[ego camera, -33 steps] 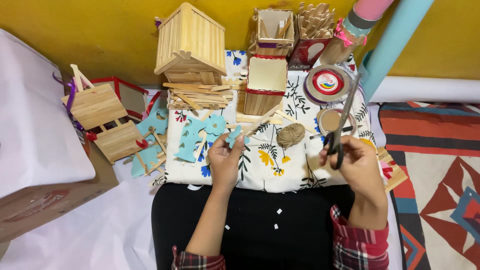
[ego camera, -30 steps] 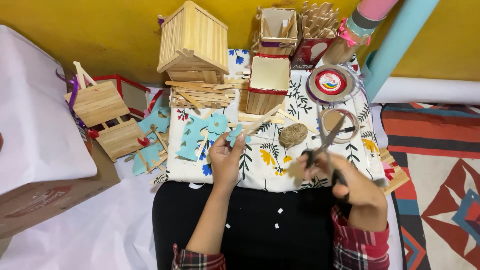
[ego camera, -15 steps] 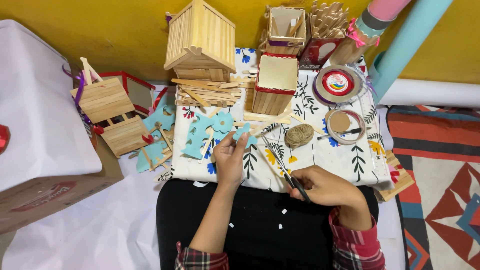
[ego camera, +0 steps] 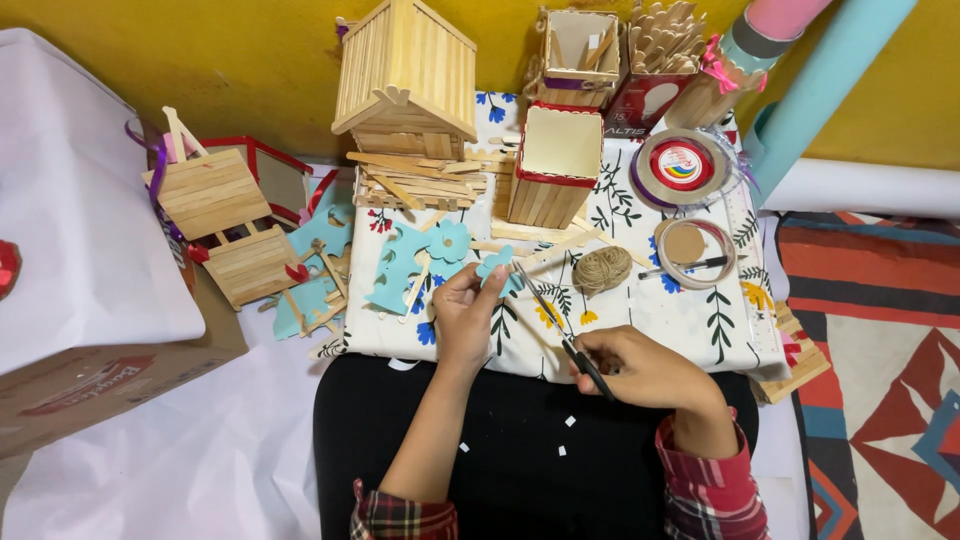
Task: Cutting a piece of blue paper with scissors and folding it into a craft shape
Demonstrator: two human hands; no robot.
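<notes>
- Step in hand, as judged: trimming of a small blue paper cut-out (ego camera: pixel 497 267), pinched at its lower edge between thumb and fingertips of the left hand (ego camera: pixel 466 312), fingers closed together on the paper.
- Scissors (ego camera: pixel 556 327) gripped in the right hand (ego camera: pixel 640 368), fingers curled tight around the black handles; blades slightly parted, tips pointing toward 11 o'clock and touching or just short of the cut-out's right edge; cannot tell which.
- Next move, as judged: blades fed onto the paper's edge, piece kept steady and turned by the left hand along the outline.
- Cut-out: flat, pale blue, wavy-edged, partly hidden by the thumb; located over the floral cloth (ego camera: pixel 700 320), at 9 o'clock from the ball of twine (ego camera: pixel 601 270).
- Larger blue shapes (ego camera: pixel 410 262) lying flat at 9 o'clock from the cut-out, with loose wooden sticks across them.
- Stick-built house (ego camera: pixel 405 75) at 12 o'clock, open stick box (ego camera: pixel 555 165) at 1 o'clock, tape rolls (ego camera: pixel 690 205) at 3 o'clock.
- White paper scraps (ego camera: pixel 565 435) scattered on the black lap surface at 6 o'clock.
</notes>
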